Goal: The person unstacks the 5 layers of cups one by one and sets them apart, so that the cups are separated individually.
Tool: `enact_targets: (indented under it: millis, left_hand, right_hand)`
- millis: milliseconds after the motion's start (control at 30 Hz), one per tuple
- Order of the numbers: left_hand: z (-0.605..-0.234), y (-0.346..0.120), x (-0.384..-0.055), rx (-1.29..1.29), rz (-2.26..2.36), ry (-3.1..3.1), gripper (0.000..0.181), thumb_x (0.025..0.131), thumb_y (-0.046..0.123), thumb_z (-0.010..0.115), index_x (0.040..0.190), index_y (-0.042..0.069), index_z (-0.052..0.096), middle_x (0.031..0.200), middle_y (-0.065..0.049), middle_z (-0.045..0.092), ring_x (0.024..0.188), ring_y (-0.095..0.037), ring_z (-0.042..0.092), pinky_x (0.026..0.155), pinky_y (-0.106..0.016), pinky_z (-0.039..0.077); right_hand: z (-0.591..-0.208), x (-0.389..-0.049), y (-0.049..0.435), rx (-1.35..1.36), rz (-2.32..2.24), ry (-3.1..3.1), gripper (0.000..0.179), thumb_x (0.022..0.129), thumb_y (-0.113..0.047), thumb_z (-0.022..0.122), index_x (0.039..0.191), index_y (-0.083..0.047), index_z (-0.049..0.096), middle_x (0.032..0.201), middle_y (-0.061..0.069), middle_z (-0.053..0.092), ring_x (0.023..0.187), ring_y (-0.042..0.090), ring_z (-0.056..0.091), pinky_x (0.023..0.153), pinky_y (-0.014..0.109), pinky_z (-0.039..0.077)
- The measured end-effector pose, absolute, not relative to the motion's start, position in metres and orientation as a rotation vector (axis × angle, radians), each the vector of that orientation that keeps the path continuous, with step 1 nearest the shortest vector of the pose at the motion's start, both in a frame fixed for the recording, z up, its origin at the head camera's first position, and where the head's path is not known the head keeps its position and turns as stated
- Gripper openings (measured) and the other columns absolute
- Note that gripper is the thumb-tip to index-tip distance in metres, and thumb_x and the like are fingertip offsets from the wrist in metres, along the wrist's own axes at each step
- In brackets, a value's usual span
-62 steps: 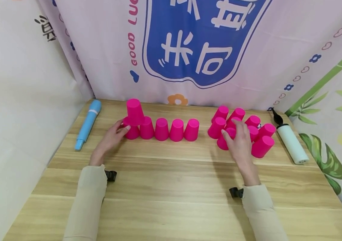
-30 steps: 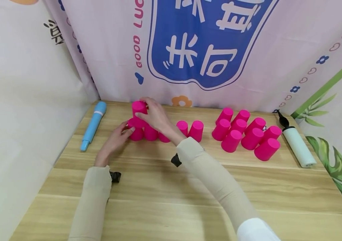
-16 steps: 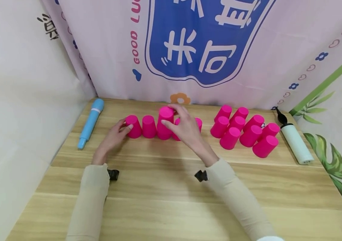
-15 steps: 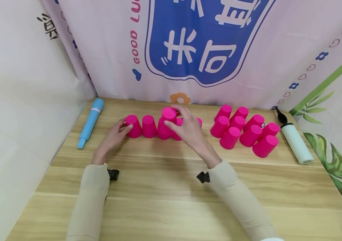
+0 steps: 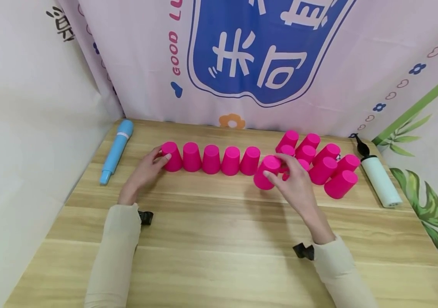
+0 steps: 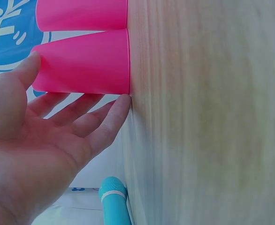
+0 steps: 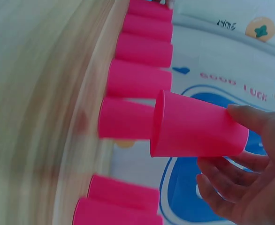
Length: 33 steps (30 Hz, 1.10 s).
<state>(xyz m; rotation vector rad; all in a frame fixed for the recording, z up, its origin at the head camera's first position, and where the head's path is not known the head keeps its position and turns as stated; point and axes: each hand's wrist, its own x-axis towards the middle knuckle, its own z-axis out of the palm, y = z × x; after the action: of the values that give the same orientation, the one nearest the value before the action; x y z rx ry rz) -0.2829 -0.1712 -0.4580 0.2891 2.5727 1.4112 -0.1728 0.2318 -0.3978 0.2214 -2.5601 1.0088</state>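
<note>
Five upside-down pink cups stand in a row along the back of the table. At its left end, my left hand holds the end cup, thumb on its near side and fingers along its left. That cup's rim meets the tabletop in the left wrist view. My right hand grips another pink cup near its closed end, mouth downward. The right wrist view shows this held cup raised off the table, overlapping the row's right end cup. Part of the cluster behind is hidden by the right hand.
A cluster of several upside-down pink cups stands at the back right. Beyond it lies a pale green hand pump with a black nozzle. A blue microphone-shaped tube lies at the left. A printed cloth hangs behind the table.
The cup that stood on top at the row's left end was taken by my right hand and carried rightward past the row, towards the cluster. My left hand has stayed at the end cup.
</note>
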Motion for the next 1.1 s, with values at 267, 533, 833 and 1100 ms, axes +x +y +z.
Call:
enact_targets:
  millis: [267,533,833,1100]
  left_hand:
    - [-0.456,-0.17,-0.285,0.301,1.396,2.589,0.075,0.098,0.055,0.042,0.154,0.011,0.021,0.152,-0.021,0.031,0.139,-0.04,0.03,0.11,-0.055,0.031]
    - [-0.455,-0.171,-0.285,0.289,1.395,2.59,0.074,0.098,0.055,0.043,0.154,0.011,0.021,0.152,-0.021,0.032,0.139,-0.039,0.03,0.11,-0.055,0.029]
    - [-0.455,-0.17,-0.282,0.285,1.39,2.587,0.075,0.098,0.054,0.042,0.154,0.009,0.021,0.151,-0.021,0.032,0.138,-0.039,0.031,0.11,-0.054,0.031]
    - [-0.455,-0.17,-0.283,0.292,1.38,2.594,0.075,0.098,0.055,0.042,0.154,0.009,0.021,0.151,-0.021,0.032,0.138,-0.039,0.03,0.11,-0.054,0.031]
  right_hand:
    - [-0.404,-0.153,0.277,0.035,0.956,-2.587,0.059,0.083,-0.026,0.077,0.131,-0.002,0.053,0.116,0.015,0.06,0.098,0.031,0.059,0.082,0.048,0.052]
    - [-0.41,-0.139,0.31,-0.054,0.896,-2.606,0.058,0.084,-0.026,0.076,0.131,-0.001,0.052,0.113,0.015,0.06,0.095,0.03,0.057,0.076,0.027,0.046]
    - [-0.424,-0.14,0.333,-0.158,0.856,-2.693,0.06,0.087,-0.026,0.073,0.133,0.003,0.048,0.12,0.023,0.055,0.102,0.038,0.052,0.078,0.046,0.048]
    - [-0.431,-0.144,0.339,-0.186,0.822,-2.689,0.06,0.086,-0.021,0.074,0.132,0.006,0.047,0.12,0.026,0.054,0.103,0.04,0.052,0.083,0.053,0.048]
